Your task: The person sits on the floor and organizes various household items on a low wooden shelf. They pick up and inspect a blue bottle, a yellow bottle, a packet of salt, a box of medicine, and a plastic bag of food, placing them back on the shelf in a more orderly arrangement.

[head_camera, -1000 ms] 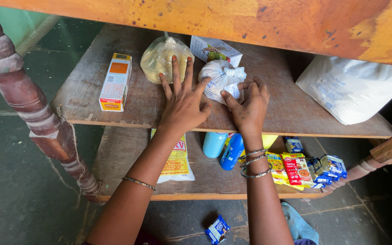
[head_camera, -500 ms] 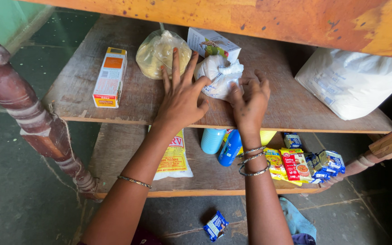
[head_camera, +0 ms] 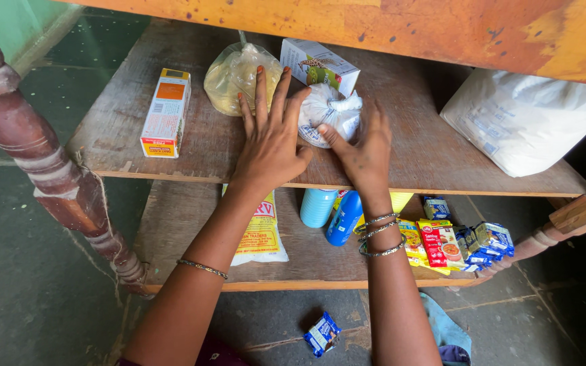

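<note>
White tied bag point(head_camera: 329, 115) sits on the upper wooden shelf point(head_camera: 191, 146) — right hand point(head_camera: 364, 154) presses against it, fingers spread; left hand point(head_camera: 271, 139) lies flat and wide beside it, near the yellowish bag point(head_camera: 233, 78).

orange-white carton point(head_camera: 165, 113), white knotted bag point(head_camera: 330, 115)

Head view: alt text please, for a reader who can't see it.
Both hands rest on a small knotted white bag on a wooden shelf: left hand spread flat, right hand alongside. A yellowish bag and cartons sit nearby.
</note>
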